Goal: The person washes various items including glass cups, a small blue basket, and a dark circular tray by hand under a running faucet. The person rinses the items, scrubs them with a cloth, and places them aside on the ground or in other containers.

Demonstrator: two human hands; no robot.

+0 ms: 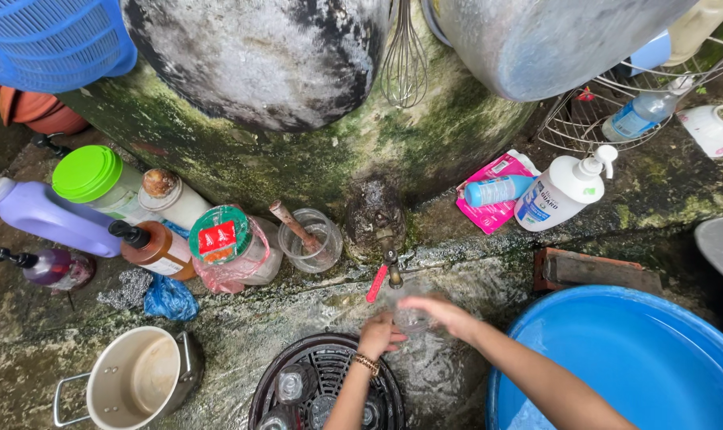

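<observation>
Under the tap (392, 275), I hold a clear glass (412, 317) above the dark rack (330, 362): my left hand (377, 334) and right hand (445, 312) have fingers clamped round its sides. Wet, it looks slippery and fragile; I'd grip the wall.

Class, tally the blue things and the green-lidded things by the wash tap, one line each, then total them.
Blue, 3: blue basket, blue basin, blue plastic bag
Green-lidded, 2: green-lidded jar, green-rimmed lidded container
Total: 5
</observation>
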